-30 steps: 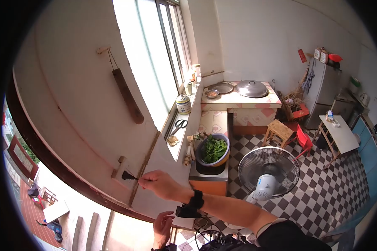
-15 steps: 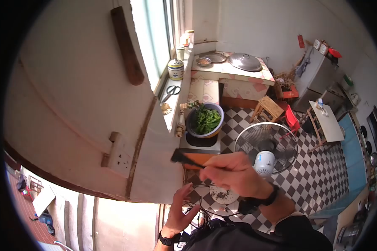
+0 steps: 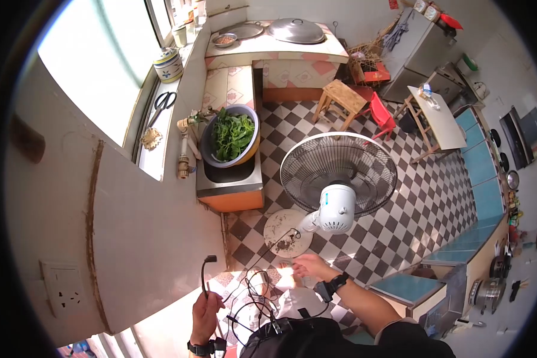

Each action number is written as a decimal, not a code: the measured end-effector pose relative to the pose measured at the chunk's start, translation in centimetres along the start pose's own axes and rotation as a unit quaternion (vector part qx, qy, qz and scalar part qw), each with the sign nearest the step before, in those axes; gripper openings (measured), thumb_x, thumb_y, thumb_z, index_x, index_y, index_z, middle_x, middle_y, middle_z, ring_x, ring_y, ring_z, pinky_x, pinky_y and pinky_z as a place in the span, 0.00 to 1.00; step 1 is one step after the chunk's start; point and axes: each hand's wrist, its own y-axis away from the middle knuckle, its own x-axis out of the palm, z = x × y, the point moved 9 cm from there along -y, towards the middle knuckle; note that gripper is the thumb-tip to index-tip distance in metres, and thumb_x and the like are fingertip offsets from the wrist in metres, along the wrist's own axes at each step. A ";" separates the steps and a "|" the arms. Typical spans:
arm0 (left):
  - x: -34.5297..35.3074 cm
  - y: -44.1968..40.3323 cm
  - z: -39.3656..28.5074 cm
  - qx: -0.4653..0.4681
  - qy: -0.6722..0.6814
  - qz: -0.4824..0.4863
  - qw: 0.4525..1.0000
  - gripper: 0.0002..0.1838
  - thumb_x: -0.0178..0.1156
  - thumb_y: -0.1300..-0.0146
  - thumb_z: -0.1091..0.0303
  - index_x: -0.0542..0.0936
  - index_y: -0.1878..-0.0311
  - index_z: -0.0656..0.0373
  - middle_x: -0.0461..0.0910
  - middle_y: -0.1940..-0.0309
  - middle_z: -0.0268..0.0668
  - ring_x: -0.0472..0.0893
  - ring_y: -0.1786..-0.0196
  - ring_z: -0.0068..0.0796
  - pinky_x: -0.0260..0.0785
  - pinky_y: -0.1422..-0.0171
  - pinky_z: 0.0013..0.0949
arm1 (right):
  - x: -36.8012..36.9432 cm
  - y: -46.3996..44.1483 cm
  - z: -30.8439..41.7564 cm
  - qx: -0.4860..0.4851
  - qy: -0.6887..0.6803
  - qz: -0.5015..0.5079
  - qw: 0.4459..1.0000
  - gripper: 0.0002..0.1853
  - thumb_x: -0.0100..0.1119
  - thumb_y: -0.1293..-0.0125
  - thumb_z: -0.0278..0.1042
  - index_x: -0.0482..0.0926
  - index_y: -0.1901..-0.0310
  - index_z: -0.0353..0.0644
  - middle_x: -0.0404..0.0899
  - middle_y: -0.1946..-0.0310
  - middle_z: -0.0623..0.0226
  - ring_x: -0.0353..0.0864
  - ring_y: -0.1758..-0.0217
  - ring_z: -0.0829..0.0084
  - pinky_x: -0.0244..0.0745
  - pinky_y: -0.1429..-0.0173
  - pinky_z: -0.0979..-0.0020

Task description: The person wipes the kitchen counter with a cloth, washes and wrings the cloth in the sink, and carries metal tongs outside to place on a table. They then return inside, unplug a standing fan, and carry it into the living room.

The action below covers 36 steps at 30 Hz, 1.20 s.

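My left hand is closed on a black cable, whose plug end stands up above the fingers. To its right, my right hand reaches out with its fingers apart and nothing visible in them. Just beyond it is the round white base of a standing fan, whose white motor housing and wire cage are above and to the right. Tangled thin black cables hang between my hands, in front of my body.
A wall socket is at the lower left. A basin of leafy greens rests over a sink. Scissors lie on the windowsill. Farther off are a wooden stool, a red chair and a table.
The view has turned right and downward. My right hand has moved from the socket, pulling the plug out, and no longer holds it. My left hand has closed on the cable.
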 end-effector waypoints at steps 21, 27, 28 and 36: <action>2.1 7.7 6.3 -0.269 -0.159 -0.205 0.927 0.10 0.48 0.18 0.68 0.76 0.51 0.65 0.76 0.67 0.35 0.74 0.63 0.26 0.69 0.56 0.31 | -21.2 -34.9 -13.0 0.090 -0.323 -0.090 0.938 0.21 0.59 0.31 0.42 0.75 0.41 0.38 0.82 0.48 0.48 0.82 0.43 0.50 0.80 0.39 0.52; 1.9 8.7 9.6 -0.237 -0.052 -0.227 0.943 0.10 0.49 0.19 0.69 0.77 0.48 0.66 0.79 0.63 0.37 0.75 0.62 0.27 0.70 0.54 0.33 | -21.0 -29.6 -16.4 0.088 -0.203 -0.105 0.970 0.21 0.60 0.33 0.41 0.77 0.42 0.39 0.82 0.48 0.48 0.82 0.42 0.49 0.79 0.38 0.52; 1.9 8.8 9.7 -0.214 -0.018 -0.236 0.948 0.11 0.49 0.19 0.69 0.77 0.47 0.66 0.79 0.62 0.37 0.75 0.62 0.27 0.70 0.54 0.34 | -20.7 -27.9 -17.2 0.070 -0.118 -0.126 0.982 0.21 0.61 0.34 0.41 0.77 0.42 0.39 0.82 0.48 0.48 0.82 0.42 0.49 0.79 0.38 0.52; 0.7 10.2 10.8 -0.233 0.000 -0.267 0.935 0.15 0.52 0.19 0.61 0.81 0.51 0.65 0.80 0.64 0.37 0.77 0.60 0.28 0.70 0.51 0.34 | -6.4 -25.3 -10.6 -0.168 0.792 -0.062 0.583 0.17 0.56 0.34 0.36 0.81 0.47 0.37 0.80 0.42 0.52 0.73 0.32 0.47 0.68 0.30 0.50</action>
